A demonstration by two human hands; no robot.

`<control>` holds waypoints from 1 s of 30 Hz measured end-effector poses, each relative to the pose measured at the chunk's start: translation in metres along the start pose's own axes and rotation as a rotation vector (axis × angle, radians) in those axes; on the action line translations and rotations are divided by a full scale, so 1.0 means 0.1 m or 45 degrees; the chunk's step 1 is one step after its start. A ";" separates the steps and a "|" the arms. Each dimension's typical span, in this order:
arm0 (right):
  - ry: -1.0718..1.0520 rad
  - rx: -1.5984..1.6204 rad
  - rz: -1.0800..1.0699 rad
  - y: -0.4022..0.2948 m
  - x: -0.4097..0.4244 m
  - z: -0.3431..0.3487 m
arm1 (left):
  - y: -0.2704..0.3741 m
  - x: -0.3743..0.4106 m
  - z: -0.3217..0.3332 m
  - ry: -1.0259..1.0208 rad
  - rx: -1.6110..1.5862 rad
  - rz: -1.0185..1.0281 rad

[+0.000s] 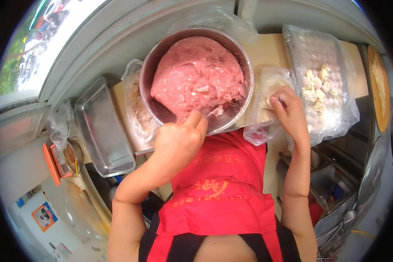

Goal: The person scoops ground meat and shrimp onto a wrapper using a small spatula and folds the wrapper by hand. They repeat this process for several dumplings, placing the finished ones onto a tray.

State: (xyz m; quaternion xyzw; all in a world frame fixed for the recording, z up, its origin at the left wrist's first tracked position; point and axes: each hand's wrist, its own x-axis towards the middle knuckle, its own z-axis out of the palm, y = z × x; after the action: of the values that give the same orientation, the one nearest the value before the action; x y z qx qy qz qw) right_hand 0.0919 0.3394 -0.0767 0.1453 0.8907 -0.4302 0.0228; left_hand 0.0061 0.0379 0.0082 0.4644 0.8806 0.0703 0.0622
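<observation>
A large steel bowl [249,77] holds a big mound of pink minced meat [198,72]. At its near rim, my left hand [181,140] grips a thin stick-like tool [213,112], its handle mostly hidden by the fingers. A small lump of meat [218,111] clings to the tool's tip, over the bowl's inside. To the right, my right hand [290,109] pinches the edge of a pale dough wrapper [269,102] between thumb and fingers. Beneath it, more wrappers [276,84] lie in a clear plastic bag [258,132].
Rightward, a plastic-covered tray [327,55] holds rows of wontons, with several loose wontons [319,86] on top. A bag of pale food [139,111] sits left of the bowl, beside a steel pan [106,131]. An orange round board [379,88] stands far right.
</observation>
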 end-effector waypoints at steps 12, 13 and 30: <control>-0.132 2.874 -0.188 0.14 -0.29 0.10 | -0.07 0.01 0.02 0.067 -0.070 0.060; -0.136 2.966 -0.131 0.12 -0.35 0.16 | -0.11 0.00 -0.03 0.079 -0.135 0.071; 0.097 2.511 0.380 -1.06 -0.65 0.68 | -0.10 -0.13 0.11 0.546 -0.817 0.007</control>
State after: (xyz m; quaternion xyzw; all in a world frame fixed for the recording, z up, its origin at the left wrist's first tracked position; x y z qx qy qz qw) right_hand 0.1187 0.2093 -0.0285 0.2233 0.1079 -0.9652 -0.0829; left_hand 0.0072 0.0226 -0.0041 0.3986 0.8055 0.4382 0.0187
